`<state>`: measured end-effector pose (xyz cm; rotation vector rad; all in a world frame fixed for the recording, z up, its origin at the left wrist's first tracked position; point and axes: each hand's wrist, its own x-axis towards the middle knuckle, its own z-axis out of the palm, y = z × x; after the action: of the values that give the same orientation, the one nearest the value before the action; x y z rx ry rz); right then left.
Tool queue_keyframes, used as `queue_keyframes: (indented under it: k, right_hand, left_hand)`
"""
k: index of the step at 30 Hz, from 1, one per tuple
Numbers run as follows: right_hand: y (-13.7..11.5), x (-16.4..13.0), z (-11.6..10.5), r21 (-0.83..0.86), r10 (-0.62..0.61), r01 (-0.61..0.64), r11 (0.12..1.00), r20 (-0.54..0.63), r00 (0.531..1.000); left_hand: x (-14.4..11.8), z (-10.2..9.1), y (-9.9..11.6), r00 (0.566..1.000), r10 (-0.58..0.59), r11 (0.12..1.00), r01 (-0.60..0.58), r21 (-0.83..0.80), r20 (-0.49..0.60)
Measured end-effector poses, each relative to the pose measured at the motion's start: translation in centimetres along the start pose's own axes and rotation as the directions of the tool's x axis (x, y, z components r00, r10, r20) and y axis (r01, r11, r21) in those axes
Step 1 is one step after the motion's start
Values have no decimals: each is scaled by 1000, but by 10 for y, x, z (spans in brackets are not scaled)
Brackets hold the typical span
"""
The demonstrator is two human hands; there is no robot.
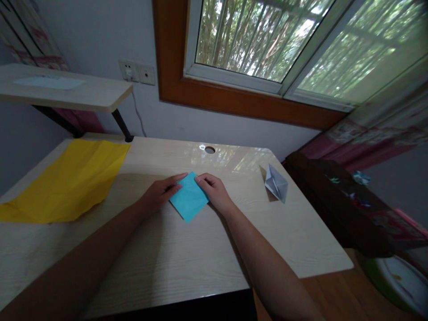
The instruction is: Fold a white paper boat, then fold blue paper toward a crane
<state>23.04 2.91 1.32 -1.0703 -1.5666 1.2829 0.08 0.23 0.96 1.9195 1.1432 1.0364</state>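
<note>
Pressing a folded blue paper flat on the wooden desk, both hands work at the sheet's upper corner. The left hand lies palm-down on the paper's left edge, fingers extended and close together, grasping nothing; the right hand rests on the right edge with fingers curled loosely, fingertips on the sheet. The paper sits diamond-wise near the desk's centre, one corner pointing toward the person. Judged from this pose, the step in hand is a fold or crease: it is best done by aligning the edges exactly, pinning one side still, then running a fingertip outward along the fold. Farther left lies a large creased yellow sheet; to the right stands a small folded white paper model, well apart from the hands. Beyond, a cable hole pierces the desk below the window.
</note>
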Motion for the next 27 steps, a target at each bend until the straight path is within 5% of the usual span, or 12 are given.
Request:
queue_keyframes:
  k: [12,18,22,27]
  right_hand:
    - [0,-1,3,-152,-68,75,985,51,996]
    - [-3,0,0,-98,-65,54,994,-110,992]
    - [-1,3,-2,-15,-44,42,999,-180,983]
    - [3,4,-1,118,19,-3,993,-133,991]
  left_hand:
    - [1,-1,0,994,23,1000,-21,-22,109]
    - [0,-1,-6,990,-127,960,138,-243,61]
    - [2,-2,-2,958,-198,830,277,-484,208]
    - [3,-1,-5,916,-253,785,383,-487,313]
